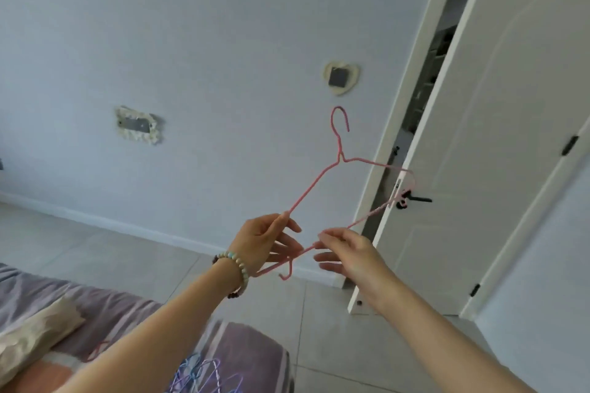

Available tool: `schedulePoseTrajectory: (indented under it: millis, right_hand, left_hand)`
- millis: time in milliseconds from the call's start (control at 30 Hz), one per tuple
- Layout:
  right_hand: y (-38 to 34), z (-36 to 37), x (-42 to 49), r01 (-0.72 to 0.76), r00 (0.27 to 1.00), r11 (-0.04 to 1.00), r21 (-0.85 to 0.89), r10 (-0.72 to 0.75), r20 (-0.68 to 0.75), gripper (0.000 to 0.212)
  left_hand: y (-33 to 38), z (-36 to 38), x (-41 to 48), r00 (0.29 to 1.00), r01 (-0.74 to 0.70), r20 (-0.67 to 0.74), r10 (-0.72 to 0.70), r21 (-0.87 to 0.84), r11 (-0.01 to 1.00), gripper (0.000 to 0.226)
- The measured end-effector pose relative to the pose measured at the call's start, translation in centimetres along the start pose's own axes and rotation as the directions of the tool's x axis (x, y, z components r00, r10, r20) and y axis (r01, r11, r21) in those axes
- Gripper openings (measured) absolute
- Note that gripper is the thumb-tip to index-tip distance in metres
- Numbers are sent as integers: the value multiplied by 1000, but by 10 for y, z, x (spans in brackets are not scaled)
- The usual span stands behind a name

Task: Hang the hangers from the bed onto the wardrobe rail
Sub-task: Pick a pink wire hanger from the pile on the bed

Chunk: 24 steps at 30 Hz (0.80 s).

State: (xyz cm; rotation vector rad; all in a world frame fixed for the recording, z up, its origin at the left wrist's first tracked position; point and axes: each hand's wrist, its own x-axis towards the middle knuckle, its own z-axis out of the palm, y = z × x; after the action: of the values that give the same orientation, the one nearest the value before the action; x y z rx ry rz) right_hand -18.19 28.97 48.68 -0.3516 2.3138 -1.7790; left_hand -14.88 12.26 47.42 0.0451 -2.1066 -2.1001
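Pale wall (191,25), tiled floor (111,249), white door (510,105)

Bed (252,348): lower left, cut by frame edges.
Hangers (204,373) on it: blurred, cut by bottom edge, count unclear.
Pink hanger (311,188): lower-left stretch hidden behind left hand (265,242).
Door gap (427,83), upper right: contents dark, indistinct.
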Motion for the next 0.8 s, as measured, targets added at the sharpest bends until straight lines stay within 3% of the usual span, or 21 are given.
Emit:
schedulePoseTrajectory:
  millis: [200, 333, 533, 800]
  right_hand:
    - [-81, -116, -57, 177, 978, 984, 14, -175, -112, 29]
    - [-113, -190, -111, 294, 931, 956, -17, -291, -222, 22]
    - [-137, -305, -214, 406, 798, 906, -119, -415, -437, 18]
    - [-136, -456, -349, 447, 635, 879, -165, -442, -633, 20]
  left_hand:
    - [104, 96, -13, 950, -110, 306, 57, 159, 981, 32]
    - [168, 170, -34, 880, -175, 470, 70, 184, 967, 35]
    - [240, 294, -73, 744, -235, 660, 101, 117, 965, 36]
    - [293, 476, -140, 569, -220, 801, 188, -72, 973, 36]
